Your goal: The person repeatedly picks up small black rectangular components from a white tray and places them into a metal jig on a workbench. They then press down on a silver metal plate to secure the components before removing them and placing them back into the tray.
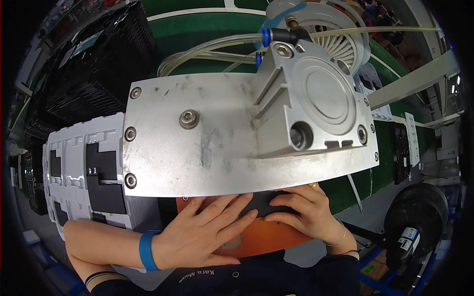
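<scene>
Below the front edge of a metal press head [163, 153], an orange board [281, 238] lies before me. On it rests a dark grey flat piece [262, 203], its far part hidden under the metal plate. My left hand [207, 231] lies flat over the board's left side, fingers stretched, with the fingertips at the dark piece's left edge. From the right, my right hand [307, 209] pinches the dark piece's right end between thumb and curled fingers. Some of its fingers go out of sight beneath the metal plate.
A pneumatic cylinder [321, 93] with clear air hoses [212, 47] tops the press. At left, white molded trays [81, 167] hold black parts, beside stacked black trays [98, 64]. A white fan [340, 39] stands behind; a black round device [414, 222] is at right.
</scene>
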A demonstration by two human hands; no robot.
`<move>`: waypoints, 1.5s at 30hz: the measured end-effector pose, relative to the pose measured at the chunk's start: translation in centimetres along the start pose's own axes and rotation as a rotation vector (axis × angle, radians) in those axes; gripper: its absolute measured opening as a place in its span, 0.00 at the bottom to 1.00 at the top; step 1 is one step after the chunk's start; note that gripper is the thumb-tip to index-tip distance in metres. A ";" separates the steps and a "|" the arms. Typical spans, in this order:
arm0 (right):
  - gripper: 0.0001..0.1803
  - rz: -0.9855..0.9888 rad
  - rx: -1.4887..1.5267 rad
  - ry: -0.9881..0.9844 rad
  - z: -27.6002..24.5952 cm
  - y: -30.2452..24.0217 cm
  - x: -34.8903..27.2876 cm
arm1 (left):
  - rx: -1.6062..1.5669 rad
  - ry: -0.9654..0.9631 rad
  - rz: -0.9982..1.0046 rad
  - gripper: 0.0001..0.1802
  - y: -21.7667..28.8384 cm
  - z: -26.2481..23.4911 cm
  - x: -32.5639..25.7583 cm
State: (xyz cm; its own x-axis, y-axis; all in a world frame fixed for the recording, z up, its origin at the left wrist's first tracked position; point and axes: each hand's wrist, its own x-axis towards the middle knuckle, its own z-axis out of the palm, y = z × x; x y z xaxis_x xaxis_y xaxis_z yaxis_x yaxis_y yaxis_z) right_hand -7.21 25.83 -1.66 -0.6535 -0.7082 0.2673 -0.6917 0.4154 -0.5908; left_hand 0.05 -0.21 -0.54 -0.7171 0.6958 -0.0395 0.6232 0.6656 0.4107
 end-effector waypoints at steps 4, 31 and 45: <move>0.17 0.017 0.006 -0.002 0.0 0.0 0.0 | 0.040 -0.016 0.019 0.49 0.0 -0.1 0.0; 0.20 0.043 0.050 -0.027 0.0 0.0 -0.2 | 0.054 -0.037 0.014 0.46 0.2 0.4 -0.4; 0.21 0.029 0.031 0.001 0.1 0.1 -0.3 | 0.058 -0.050 0.026 0.44 0.2 -0.1 -0.1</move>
State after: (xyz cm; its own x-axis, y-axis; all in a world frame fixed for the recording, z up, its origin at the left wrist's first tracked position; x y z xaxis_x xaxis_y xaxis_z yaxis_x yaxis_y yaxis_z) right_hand -7.10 26.01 -1.87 -0.6735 -0.6956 0.2500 -0.6624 0.4179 -0.6218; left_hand 0.20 -0.21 -0.39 -0.6847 0.7250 -0.0749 0.6599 0.6603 0.3584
